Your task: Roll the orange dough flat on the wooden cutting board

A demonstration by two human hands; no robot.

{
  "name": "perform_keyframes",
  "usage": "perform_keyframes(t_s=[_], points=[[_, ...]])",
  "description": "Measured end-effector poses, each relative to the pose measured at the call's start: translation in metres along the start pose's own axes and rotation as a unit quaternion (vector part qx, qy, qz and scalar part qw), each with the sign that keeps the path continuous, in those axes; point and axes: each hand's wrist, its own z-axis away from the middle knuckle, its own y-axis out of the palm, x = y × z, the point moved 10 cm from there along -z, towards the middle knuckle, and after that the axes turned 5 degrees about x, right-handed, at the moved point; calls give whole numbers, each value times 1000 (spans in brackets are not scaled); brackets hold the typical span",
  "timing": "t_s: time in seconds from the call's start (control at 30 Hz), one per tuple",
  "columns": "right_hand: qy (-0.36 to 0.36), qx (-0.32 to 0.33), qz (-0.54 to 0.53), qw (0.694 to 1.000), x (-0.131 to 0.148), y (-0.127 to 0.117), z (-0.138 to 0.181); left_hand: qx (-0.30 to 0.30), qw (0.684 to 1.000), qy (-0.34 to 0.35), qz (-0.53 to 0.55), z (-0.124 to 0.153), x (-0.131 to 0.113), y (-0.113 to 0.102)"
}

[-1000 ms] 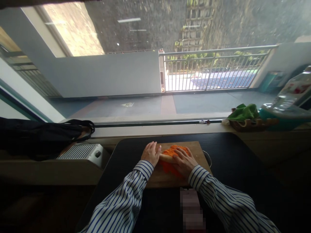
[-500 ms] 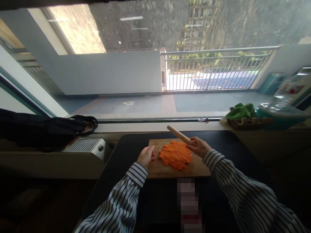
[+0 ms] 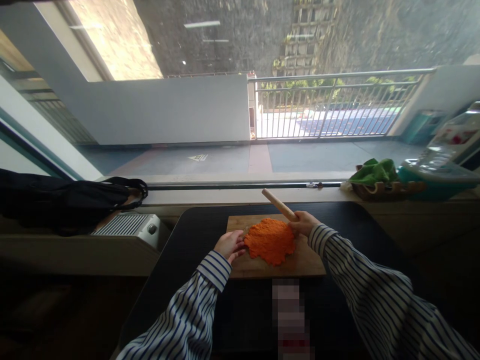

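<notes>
A flattened sheet of orange dough (image 3: 270, 242) with ragged edges lies on a wooden board (image 3: 300, 267). My left hand (image 3: 229, 245) is at the sheet's left edge, fingers stretched out and slightly apart, with nothing seen in them. Whether its fingertips touch the dough I cannot tell. My right hand (image 3: 303, 223) is closed round one end of a pale rolling pin (image 3: 279, 204). The pin slants up to the left, over the far right part of the board and dough. My right fingers partly cover the dough's right edge.
The board rests on a dark table (image 3: 198, 235) against a window sill (image 3: 225, 196). A white radiator (image 3: 127, 224) and a black bag (image 3: 63, 200) are at the left. On the sill at the right are a green cloth (image 3: 375, 172), a teal tub (image 3: 438, 182) and a clear bottle (image 3: 448, 137).
My left hand has opened its fingers and moved slightly right to the dough's edge. My right hand has shifted a little left, and the rolling pin now slants more steeply.
</notes>
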Motion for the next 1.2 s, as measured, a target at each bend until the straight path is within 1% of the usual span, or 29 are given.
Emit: perform_keyframes(t_s=[0.23,0.37,0.63,0.87,1.0,1.2], points=[[27,31,-15,999,-2,13,-10,8,996,-9,-87,-14,1,0],[33,36,-10,999,-2,14,-12,6,993,-6,-119,-22,-1,-1],[32,29,20,999,3,8,-11,45,993,-11,-112,-26,-1,14],[21,30,56,998,9,8,-10,40,990,3,-136,-37,-1,15],[8,23,83,996,16,5,-9,41,986,-6,-160,-38,-1,16],[-4,19,98,995,19,4,-7,17,980,-3,-199,-41,-3,13]])
